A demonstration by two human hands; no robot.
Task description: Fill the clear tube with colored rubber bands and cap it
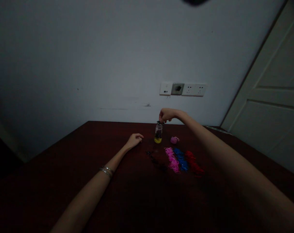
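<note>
A small clear jar (158,132) stands upright near the back of the table, yellow stringy pieces at its bottom and dark ones above. Over its mouth my right hand (166,115) is closed, fingers pointing down, pinching black rubber bands (161,123) that dangle at the rim. My left hand (135,140) rests on the table left of the jar, fingers loosely stretched and holding nothing. In front of the jar lie piles of loop-like bands: black (158,161), pink (172,160), blue (181,159) and red (193,162). The black pile is hard to make out against the dark wood.
A small pinkish-purple round object (174,139) sits right of the jar. The dark red-brown table (100,200) meets a pale wall (100,64) with a row of sockets (183,89). A white panelled door (270,94) stands at the right. The light is dim.
</note>
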